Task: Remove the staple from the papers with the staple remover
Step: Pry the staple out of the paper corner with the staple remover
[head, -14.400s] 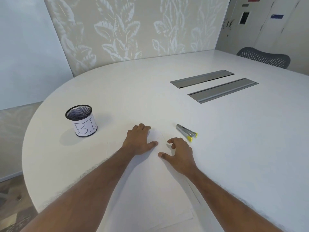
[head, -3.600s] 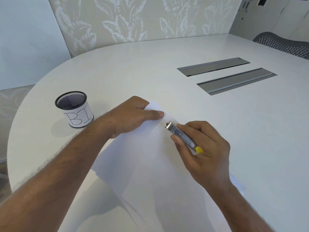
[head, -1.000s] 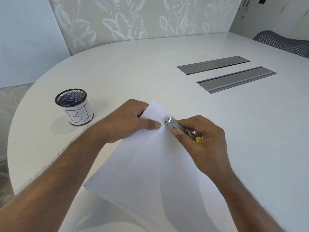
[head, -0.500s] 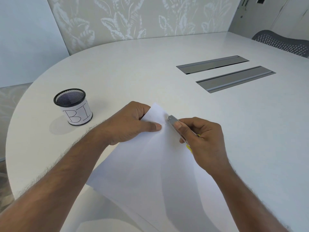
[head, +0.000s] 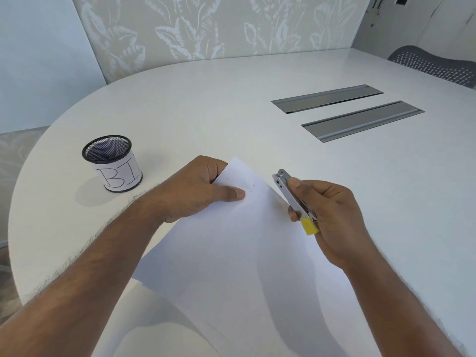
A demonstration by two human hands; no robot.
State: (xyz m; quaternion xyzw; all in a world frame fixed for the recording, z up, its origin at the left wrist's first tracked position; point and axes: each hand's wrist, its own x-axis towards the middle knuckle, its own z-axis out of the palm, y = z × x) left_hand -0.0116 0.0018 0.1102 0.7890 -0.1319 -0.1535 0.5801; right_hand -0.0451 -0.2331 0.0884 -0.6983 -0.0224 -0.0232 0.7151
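Where the papers (head: 231, 253) come to their far corner, a few tiny dark specks (head: 252, 188) dot the top sheet, too small to tell what they are. The sheets lie on a white table (head: 231, 112), spreading from that corner toward the person and out of the bottom of the view, with the left edge raised a little over its own shadow. The left hand (head: 195, 191) pinches the corner: its thumb lies flat on top of the sheet, its tip just beside the specks, and its fingers curl round the paper's left edge and under it. The staple remover (head: 293, 199), a slim silver tool with a yellow rear end, is gripped in the right hand (head: 332, 217), whose thumb presses on its upper part while the fingers wrap behind it. The tool's metal head points away from the person and sits just off the right edge of the sheet, near the specks but apart from them; whether its tip carries anything cannot be made out. Farther left on the table, well apart from the papers, a black mesh pen cup (head: 112, 163) stands upright, wrapped in a white label with "BI" written on it. Beyond the right hand, two long grey metal strips (head: 363, 121) are set side by side into the tabletop. A dark mesh chair back (head: 435, 65) shows at the table's far right edge, and a pale wall with a leaf pattern (head: 206, 27) rises behind the table.
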